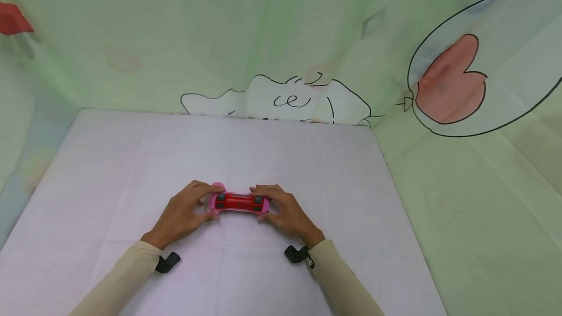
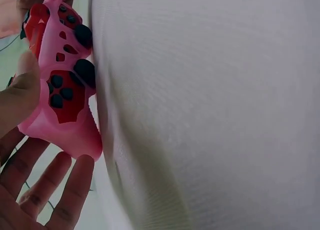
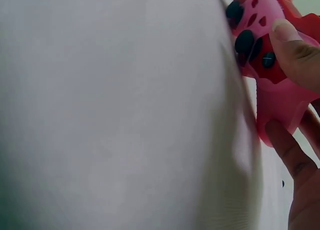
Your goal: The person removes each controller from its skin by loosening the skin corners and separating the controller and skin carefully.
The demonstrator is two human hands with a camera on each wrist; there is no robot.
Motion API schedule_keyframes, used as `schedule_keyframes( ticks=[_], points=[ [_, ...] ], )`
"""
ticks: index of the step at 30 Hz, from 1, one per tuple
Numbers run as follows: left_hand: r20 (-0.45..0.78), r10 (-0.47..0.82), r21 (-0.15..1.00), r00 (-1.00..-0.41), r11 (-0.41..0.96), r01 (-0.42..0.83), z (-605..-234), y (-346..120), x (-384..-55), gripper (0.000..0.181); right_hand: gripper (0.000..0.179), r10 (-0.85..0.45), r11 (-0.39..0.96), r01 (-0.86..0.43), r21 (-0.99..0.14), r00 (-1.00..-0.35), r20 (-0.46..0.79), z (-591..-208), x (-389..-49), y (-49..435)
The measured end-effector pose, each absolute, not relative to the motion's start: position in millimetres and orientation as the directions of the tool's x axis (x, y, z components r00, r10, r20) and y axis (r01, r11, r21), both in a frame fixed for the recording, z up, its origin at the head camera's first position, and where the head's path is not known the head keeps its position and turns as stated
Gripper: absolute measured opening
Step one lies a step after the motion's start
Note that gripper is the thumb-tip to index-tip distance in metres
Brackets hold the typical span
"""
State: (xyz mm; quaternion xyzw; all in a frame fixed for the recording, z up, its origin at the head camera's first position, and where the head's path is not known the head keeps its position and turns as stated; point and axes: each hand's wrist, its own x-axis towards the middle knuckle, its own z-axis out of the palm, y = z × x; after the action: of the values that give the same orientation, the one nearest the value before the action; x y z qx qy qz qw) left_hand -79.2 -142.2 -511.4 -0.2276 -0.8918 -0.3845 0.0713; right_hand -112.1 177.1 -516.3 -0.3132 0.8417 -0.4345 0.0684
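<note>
On the white-covered table lies a red game controller (image 1: 239,202) in a pink sleeve (image 2: 82,137), held between both hands. Its shoulder edge with dark triggers shows in the head view. In the wrist views, its dark thumbsticks (image 2: 84,72) sit close to the cloth, and the button side faces the cameras. My left hand (image 1: 184,211) grips the left end, thumb on the near side and fingers on the far side. The right hand (image 1: 287,211) grips the other end likewise, its thumb (image 3: 290,42) on the pink sleeve. Part of each grip is hidden behind the fingers.
A white cloth (image 1: 307,160) covers the table under both forearms. Green fabric walls (image 1: 210,28) with printed drawings rise behind and on the sides. A black wrist camera (image 1: 168,262) sticks out from the left cuff, another camera (image 1: 296,254) from the right.
</note>
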Motion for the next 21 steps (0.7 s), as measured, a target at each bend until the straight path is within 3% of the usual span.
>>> schedule_keyframes(
  ticks=[7, 12, 21],
  points=[
    [0.311, 0.365, 0.594, -0.878, 0.646, 0.479, -513.6, -138.3, -83.9, 0.074, 0.065, -0.561, 0.465, -0.532, -0.708, -0.795, 0.229, -519.8, -109.6, 177.4],
    [0.367, 0.348, 0.550, -0.863, 0.667, 0.503, -513.9, -133.7, -87.5, 0.065, 0.064, -0.533, 0.489, -0.547, -0.679, -0.804, 0.264, -522.0, -110.8, 176.3],
    [0.356, 0.267, 0.608, -0.896, 0.662, 0.439, -508.5, -130.9, -89.5, 0.061, 0.057, -0.422, 0.518, -0.424, -0.743, -0.882, 0.209, -510.8, -108.7, 172.7]
  ],
)
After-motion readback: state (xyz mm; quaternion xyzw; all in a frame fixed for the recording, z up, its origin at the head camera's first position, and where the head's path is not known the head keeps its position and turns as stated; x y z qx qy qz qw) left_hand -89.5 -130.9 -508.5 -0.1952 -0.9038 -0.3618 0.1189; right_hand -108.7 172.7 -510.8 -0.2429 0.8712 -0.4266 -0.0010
